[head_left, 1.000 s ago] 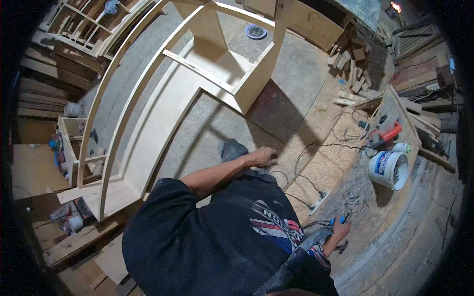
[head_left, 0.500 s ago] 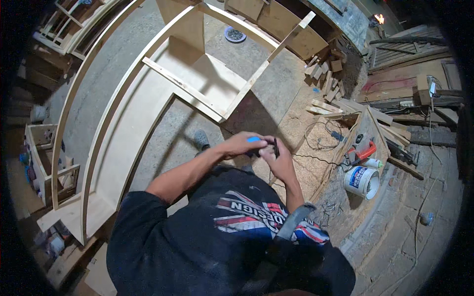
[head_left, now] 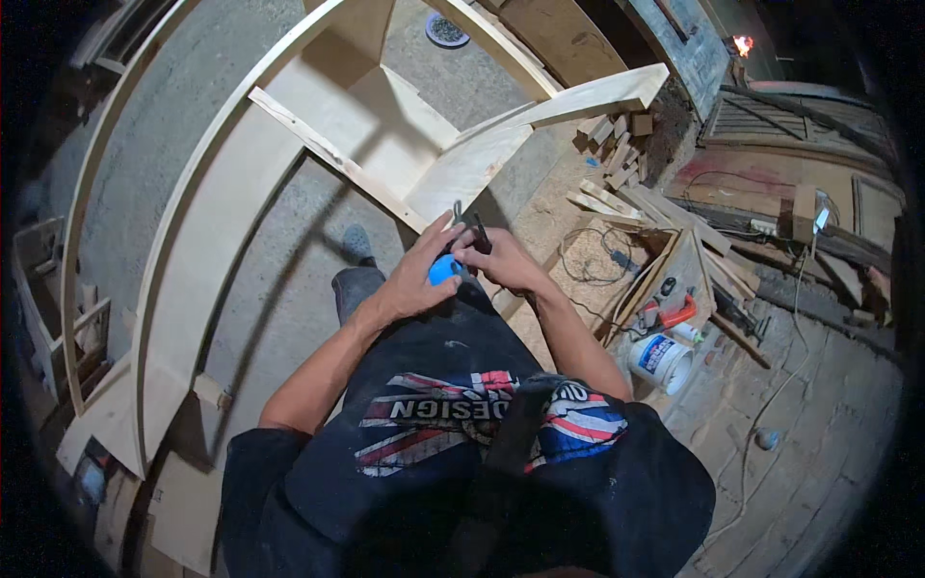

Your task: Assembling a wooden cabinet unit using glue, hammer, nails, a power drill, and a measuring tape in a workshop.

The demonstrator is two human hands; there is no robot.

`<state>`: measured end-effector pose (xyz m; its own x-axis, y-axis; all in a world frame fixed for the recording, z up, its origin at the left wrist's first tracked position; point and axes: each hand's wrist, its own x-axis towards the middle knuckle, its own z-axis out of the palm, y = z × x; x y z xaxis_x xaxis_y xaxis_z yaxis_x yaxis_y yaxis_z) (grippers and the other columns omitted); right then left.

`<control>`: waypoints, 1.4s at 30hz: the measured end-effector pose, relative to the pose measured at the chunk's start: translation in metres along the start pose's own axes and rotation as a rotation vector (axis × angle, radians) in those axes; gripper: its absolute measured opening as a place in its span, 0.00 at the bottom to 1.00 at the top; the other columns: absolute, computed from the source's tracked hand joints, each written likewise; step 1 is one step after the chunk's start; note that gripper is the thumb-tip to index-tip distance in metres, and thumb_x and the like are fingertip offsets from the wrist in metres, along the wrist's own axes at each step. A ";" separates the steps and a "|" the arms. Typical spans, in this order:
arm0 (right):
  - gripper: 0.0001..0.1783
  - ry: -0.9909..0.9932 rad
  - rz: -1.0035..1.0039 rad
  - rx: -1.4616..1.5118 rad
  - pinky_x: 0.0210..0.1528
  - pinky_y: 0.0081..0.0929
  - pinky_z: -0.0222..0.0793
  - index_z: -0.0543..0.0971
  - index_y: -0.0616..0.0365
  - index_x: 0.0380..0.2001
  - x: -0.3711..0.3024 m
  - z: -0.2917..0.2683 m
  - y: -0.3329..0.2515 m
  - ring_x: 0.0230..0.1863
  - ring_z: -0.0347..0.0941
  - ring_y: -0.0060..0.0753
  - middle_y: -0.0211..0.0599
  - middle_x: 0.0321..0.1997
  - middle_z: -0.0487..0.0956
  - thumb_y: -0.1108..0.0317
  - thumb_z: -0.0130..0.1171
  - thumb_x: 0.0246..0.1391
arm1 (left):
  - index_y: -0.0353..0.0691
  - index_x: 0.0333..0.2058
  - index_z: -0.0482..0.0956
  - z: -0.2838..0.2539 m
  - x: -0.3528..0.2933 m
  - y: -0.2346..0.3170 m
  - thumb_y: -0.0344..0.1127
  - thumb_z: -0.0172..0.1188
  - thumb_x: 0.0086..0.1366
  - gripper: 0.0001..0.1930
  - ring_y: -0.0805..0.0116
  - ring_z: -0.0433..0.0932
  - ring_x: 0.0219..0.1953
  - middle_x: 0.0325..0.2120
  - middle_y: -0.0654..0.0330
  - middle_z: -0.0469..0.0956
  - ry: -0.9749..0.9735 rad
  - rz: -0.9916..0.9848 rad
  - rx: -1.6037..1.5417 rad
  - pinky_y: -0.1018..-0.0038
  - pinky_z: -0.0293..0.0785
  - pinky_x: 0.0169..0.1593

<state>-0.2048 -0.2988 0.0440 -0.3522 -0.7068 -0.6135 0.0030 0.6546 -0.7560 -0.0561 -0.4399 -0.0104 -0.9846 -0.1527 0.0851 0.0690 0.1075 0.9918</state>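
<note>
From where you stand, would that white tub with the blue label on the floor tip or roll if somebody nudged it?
Probably not easily. The white tub stands upright on a broad base on the rough floor, so it would likely slide rather than roll. It looks rigid, not floppy. Its fill, hence its weight, cannot be seen; knocked on its side, its round wall could roll.

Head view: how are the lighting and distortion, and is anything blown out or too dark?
Head view: strong fisheye, so the curved wooden frame and planks bend toward a black rim; light falls unevenly, casting hard shadows on the floor; a small flame-like glare burns out top right; both hands are sharp, while the dark shirt loses detail.
</note>
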 end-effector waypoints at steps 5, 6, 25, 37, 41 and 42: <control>0.10 0.011 -0.190 -0.419 0.38 0.23 0.70 0.81 0.62 0.35 0.030 -0.087 -0.056 0.32 0.74 0.21 0.28 0.28 0.80 0.67 0.67 0.53 | 0.37 0.58 0.72 -0.006 0.004 0.002 0.40 0.62 0.54 0.32 0.65 0.74 0.50 0.51 0.54 0.76 0.214 -0.306 -0.181 0.70 0.68 0.57; 0.10 0.030 -0.249 -0.512 0.40 0.22 0.71 0.81 0.62 0.35 0.035 -0.116 -0.074 0.33 0.75 0.21 0.29 0.29 0.80 0.67 0.67 0.54 | 0.36 0.54 0.74 -0.011 0.001 0.000 0.39 0.62 0.54 0.28 0.68 0.74 0.47 0.45 0.57 0.78 0.211 -0.378 -0.229 0.70 0.69 0.54; 0.12 -0.335 0.263 -0.747 0.18 0.18 0.46 0.80 0.52 0.28 0.280 -0.426 -0.051 0.16 0.55 0.12 0.16 0.16 0.66 0.58 0.71 0.52 | 0.36 0.27 0.83 0.019 -0.040 -0.033 0.37 0.65 0.59 0.09 0.79 0.68 0.22 0.19 0.69 0.74 0.595 -1.193 -0.156 0.76 0.63 0.27; 0.12 -0.336 0.138 -0.920 0.31 0.27 0.67 0.84 0.62 0.26 0.287 -0.396 0.007 0.26 0.72 0.23 0.30 0.23 0.80 0.62 0.69 0.49 | 0.39 0.23 0.81 -0.016 -0.058 -0.065 0.39 0.66 0.58 0.11 0.78 0.65 0.19 0.17 0.70 0.71 0.496 -1.348 -0.171 0.76 0.60 0.24; 0.13 -0.297 0.197 -0.865 0.34 0.27 0.70 0.85 0.64 0.30 0.284 -0.398 0.006 0.28 0.74 0.23 0.33 0.25 0.82 0.63 0.68 0.50 | 0.40 0.24 0.82 -0.020 -0.057 -0.076 0.40 0.67 0.58 0.11 0.79 0.65 0.19 0.17 0.70 0.72 0.465 -1.356 -0.237 0.76 0.59 0.23; 0.13 -0.303 0.178 -0.897 0.34 0.27 0.70 0.85 0.64 0.32 0.283 -0.399 0.006 0.28 0.75 0.23 0.33 0.26 0.82 0.63 0.68 0.50 | 0.40 0.24 0.82 -0.020 -0.058 -0.078 0.40 0.67 0.58 0.11 0.79 0.65 0.19 0.17 0.70 0.72 0.462 -1.355 -0.237 0.76 0.59 0.23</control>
<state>-0.6775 -0.3880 -0.0436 -0.1588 -0.5340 -0.8305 -0.7275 0.6319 -0.2672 -0.0008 -0.4592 -0.0913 -0.1788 -0.3049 -0.9354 -0.7851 -0.5289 0.3225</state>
